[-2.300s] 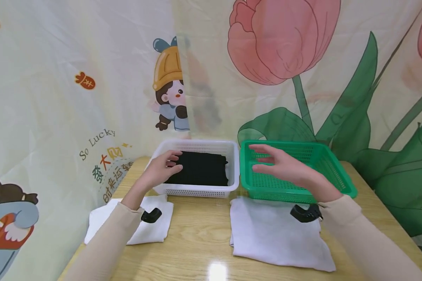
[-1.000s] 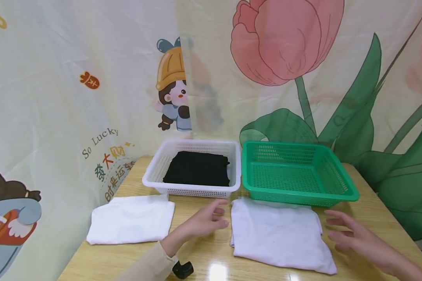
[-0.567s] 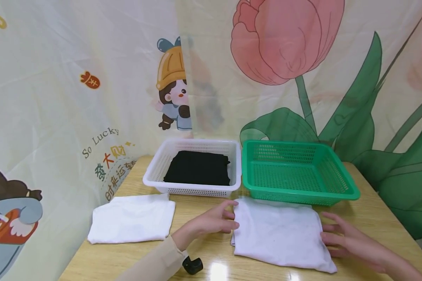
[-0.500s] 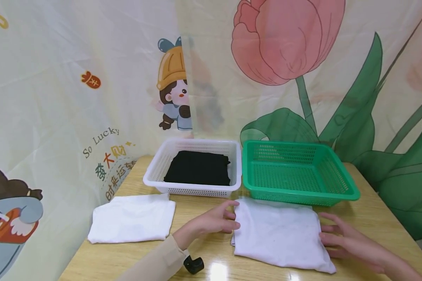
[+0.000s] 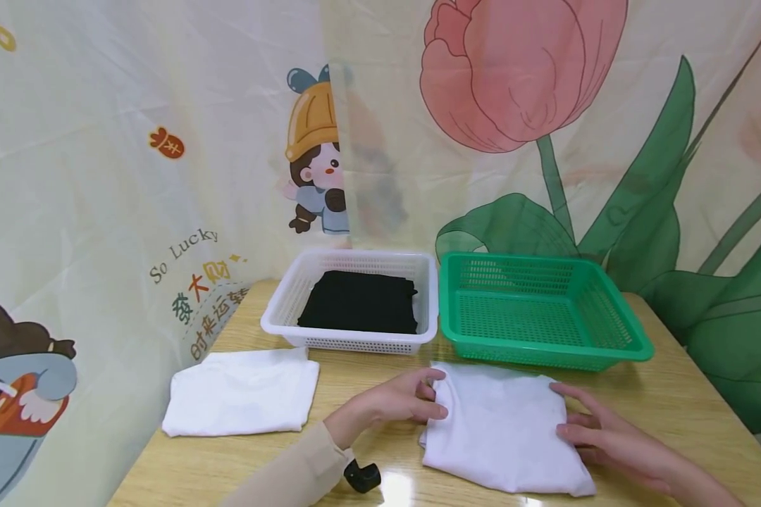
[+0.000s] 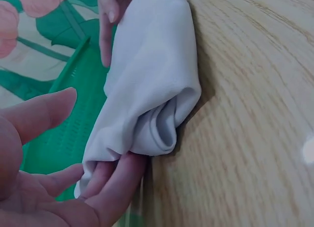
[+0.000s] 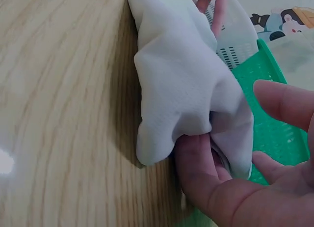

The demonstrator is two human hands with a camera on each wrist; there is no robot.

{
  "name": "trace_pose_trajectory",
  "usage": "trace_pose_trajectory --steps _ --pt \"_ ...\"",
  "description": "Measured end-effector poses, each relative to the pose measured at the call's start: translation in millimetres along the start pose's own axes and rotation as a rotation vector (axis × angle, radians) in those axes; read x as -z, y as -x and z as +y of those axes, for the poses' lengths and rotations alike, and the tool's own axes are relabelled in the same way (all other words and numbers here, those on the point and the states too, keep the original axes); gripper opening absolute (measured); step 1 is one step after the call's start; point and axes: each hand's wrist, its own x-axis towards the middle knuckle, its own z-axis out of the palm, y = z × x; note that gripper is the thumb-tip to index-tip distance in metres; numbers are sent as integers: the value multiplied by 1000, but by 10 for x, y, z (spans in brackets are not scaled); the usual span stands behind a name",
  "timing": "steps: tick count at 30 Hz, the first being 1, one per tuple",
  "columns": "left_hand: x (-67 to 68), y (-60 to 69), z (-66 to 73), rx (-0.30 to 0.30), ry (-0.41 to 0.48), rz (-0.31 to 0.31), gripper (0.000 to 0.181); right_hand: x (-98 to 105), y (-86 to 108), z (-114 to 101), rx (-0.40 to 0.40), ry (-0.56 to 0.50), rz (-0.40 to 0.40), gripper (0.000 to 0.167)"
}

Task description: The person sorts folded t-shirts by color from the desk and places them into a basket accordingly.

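Lilac-white cloth [image 5: 497,429] sits narrower than before, left hand [image 5: 402,400] and right hand [image 5: 609,438] unclenched and apparently partly under its sides.

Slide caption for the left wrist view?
Left hand partly tucked under one end of a folded white cloth, green basket and wooden table in view.

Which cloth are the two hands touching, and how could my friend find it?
Start at the wooden table and find the green basket on the right. Just in front of it lies the folded pale cloth. Unlike the white cloth on the left, it has the left hand and right hand each partly under an end.
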Motion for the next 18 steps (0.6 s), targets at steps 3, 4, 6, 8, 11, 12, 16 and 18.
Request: trace_pose_trajectory --steps 3,4,6,8,11,12,16,18 --pt "-43 -31 -21 0 17 -17 71 -60 -23 -7 -7 37 25 78" --pt "-52 -40 -35 -1 19 -23 71 -76 -33 -7 -9 47 35 78" --pt "-66 -59 -64 -8 18 -35 72 -97 -42 -8 -18 66 50 75" --pt "-78 -77 -88 -17 9 -49 74 -107 -47 -8 -10 78 43 74" --pt "-101 -94 -103 -26 -26 -49 75 -121 -47 -9 5 97 34 72" --pt "-109 -99 -105 -28 -42 -42 75 -127 -46 -10 10 104 41 72" --pt "-138 -105 -88 -33 -76 -5 74 -149 -41 -16 14 92 72 72" --pt "-146 -111 -79 -37 -66 7 72 -159 -44 -17 17 72 64 72"
